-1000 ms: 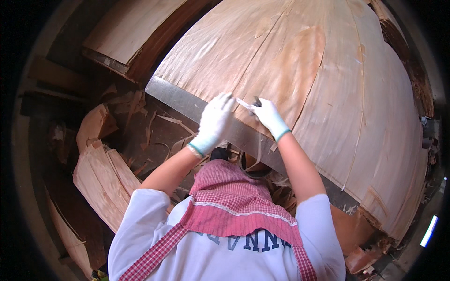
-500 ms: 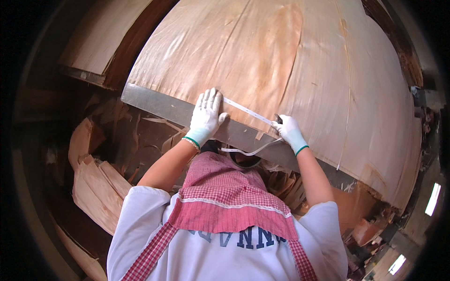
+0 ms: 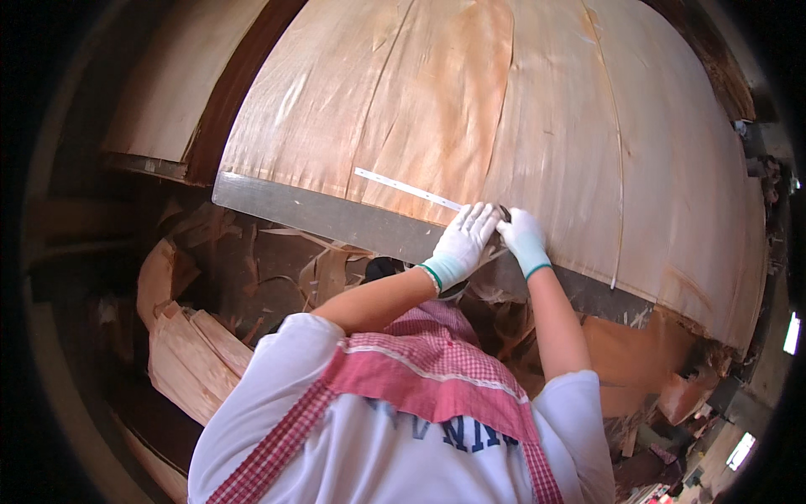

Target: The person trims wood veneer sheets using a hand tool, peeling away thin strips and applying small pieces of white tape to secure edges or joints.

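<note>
My left hand (image 3: 466, 239), in a white glove with a green cuff, lies with extended fingers over the right end of a white dotted tape strip (image 3: 403, 186). The strip lies flat on a sheet of pale wood veneer (image 3: 562, 126), near its front edge. Right beside it, my gloved right hand (image 3: 524, 235) is closed around a small dark tool (image 3: 505, 213), whose kind I cannot make out. The hands nearly touch, and what lies between them is mostly hidden.
A grey metal strip (image 3: 302, 204) borders the veneer's near edge. Torn veneer scraps (image 3: 197, 353) are heaped below left. Another veneer stack (image 3: 168, 92) stands far left. A thin pale line (image 3: 620, 168) runs down the sheet at right.
My left hand has slid right along the tape to beside my right hand, uncovering the tape's left end. The loose tape tail seen hanging below the hands is no longer visible.
</note>
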The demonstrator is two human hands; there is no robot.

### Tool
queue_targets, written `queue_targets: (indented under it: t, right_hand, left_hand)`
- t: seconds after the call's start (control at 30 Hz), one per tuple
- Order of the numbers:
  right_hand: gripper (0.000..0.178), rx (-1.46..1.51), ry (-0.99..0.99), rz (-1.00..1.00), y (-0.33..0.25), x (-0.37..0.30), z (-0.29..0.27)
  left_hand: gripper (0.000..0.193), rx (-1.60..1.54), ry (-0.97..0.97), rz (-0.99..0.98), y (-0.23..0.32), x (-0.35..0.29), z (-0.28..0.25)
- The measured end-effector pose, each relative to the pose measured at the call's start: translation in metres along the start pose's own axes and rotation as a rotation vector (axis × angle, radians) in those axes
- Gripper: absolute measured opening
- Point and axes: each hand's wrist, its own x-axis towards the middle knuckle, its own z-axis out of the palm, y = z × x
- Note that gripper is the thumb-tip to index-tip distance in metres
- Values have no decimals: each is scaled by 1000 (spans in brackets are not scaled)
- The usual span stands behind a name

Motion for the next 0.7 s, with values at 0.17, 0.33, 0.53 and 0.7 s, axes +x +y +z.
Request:
queue_targets:
  t: [0.17, 0.33, 0.53, 0.7]
  right_hand:
    - [34, 688, 143, 84, 21, -73, 26]
    - [15, 1474, 112, 379, 175, -141, -19]
    - [29, 107, 1107, 280, 181, -173, -231]
    - [19, 240, 761, 63, 72, -67, -245]
  left_hand:
    - [70, 67, -80, -27, -1, -2, 10]
    - [67, 60, -157, -37, 2, 5, -8]
    - [52, -217, -7, -102, -22, 47, -35]
    - [54, -117, 220, -238, -99, 102, -64]
